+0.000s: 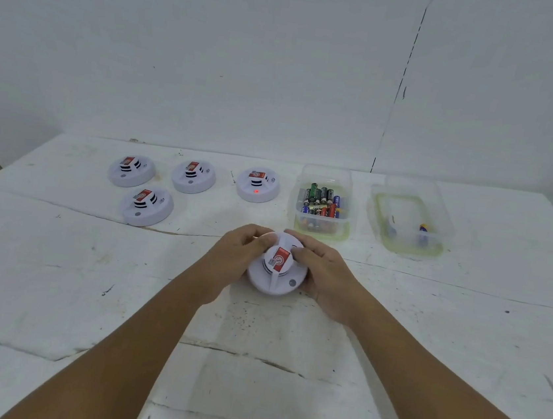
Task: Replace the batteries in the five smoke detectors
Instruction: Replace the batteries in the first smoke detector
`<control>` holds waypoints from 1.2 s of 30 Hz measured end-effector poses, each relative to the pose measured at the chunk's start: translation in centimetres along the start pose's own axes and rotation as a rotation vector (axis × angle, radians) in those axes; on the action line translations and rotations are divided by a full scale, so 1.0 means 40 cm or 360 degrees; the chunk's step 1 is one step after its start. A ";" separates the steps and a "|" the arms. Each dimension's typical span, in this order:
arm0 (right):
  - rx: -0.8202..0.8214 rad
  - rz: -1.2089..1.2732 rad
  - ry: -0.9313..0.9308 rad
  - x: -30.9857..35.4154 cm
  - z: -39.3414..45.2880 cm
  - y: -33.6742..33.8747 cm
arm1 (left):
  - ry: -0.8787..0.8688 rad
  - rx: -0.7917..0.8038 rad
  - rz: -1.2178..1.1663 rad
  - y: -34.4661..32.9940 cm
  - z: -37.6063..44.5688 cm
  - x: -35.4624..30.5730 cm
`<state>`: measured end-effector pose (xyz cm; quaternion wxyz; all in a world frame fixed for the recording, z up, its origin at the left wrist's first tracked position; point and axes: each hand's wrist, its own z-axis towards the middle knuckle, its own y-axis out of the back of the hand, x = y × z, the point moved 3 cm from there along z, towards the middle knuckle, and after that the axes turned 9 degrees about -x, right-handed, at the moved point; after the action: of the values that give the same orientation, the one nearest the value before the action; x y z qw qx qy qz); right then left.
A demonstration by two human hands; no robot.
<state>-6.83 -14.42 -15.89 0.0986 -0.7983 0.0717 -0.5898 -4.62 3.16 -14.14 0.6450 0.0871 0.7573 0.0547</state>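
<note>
At frame centre, the left hand point(241, 251) and right hand point(318, 269) both clasp a round white plastic smoke detector point(276, 271) resting on the white table point(54, 270), fingers curled round its rim, apparently bracing it to twist open. Four matching detectors point(146, 206) wait upper left; a clear tub of batteries point(322, 202) stands within reach, upper right.

The far rim of the held smoke detector point(277, 267) is hidden behind both hands' fingers. Its red label's print is too small to read. Beyond it, battery brands in the full clear tub point(321, 203) blur.
</note>
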 end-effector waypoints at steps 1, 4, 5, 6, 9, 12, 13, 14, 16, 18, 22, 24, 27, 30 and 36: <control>-0.0019 0.0029 0.0009 -0.002 0.002 0.000 | 0.0000 -0.0031 -0.0032 0.001 0.003 0.003; -0.0127 0.0224 0.0009 -0.008 0.011 0.007 | 0.0094 -0.0168 -0.0315 -0.001 0.002 0.017; -0.0145 0.0264 0.0009 -0.009 0.013 0.009 | 0.0101 -0.0179 -0.0356 -0.002 0.000 0.021; -0.0160 0.0288 0.0004 -0.009 0.014 0.010 | 0.0086 -0.0178 -0.0352 -0.006 -0.003 0.023; -0.0219 0.0415 -0.0019 -0.011 0.013 0.014 | -0.0002 -0.0235 -0.0234 -0.012 -0.016 0.034; -0.0277 0.0592 -0.0046 -0.010 0.012 0.018 | -0.0170 -0.0307 -0.0005 -0.020 -0.030 0.042; -0.0262 0.0579 -0.0034 -0.009 0.010 0.017 | -0.0225 -0.0317 0.0072 -0.023 -0.035 0.042; -0.0224 0.0508 -0.0007 -0.009 0.010 0.016 | -0.0261 -0.0328 0.0102 -0.024 -0.038 0.042; -0.0128 0.0235 0.0063 -0.013 0.009 0.012 | -0.0328 -0.0322 0.0132 -0.023 -0.042 0.043; -0.0041 -0.0023 0.0109 -0.023 0.012 0.013 | -0.0404 -0.0295 0.0212 -0.024 -0.045 0.047; 0.0056 -0.0334 0.0115 -0.025 0.018 0.026 | -0.0436 -0.0308 0.0280 -0.026 -0.042 0.053; 0.0064 -0.0596 0.0172 -0.016 0.009 0.026 | -0.0442 -0.0325 0.0303 -0.027 -0.040 0.050; 0.0043 -0.0821 0.0283 -0.012 -0.005 0.023 | -0.0470 -0.0336 0.0333 -0.027 -0.042 0.046; 0.0002 -0.0847 0.0333 -0.022 -0.007 0.029 | -0.0484 -0.0335 0.0335 -0.026 -0.043 0.051; -0.0045 -0.0910 0.0439 -0.025 -0.016 0.019 | -0.0491 -0.0356 0.0336 -0.021 -0.048 0.054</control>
<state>-7.72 -14.98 -16.83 -0.0930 -0.6999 -0.1347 -0.6952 -6.89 2.83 -16.07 0.7495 0.1011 0.6255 0.1917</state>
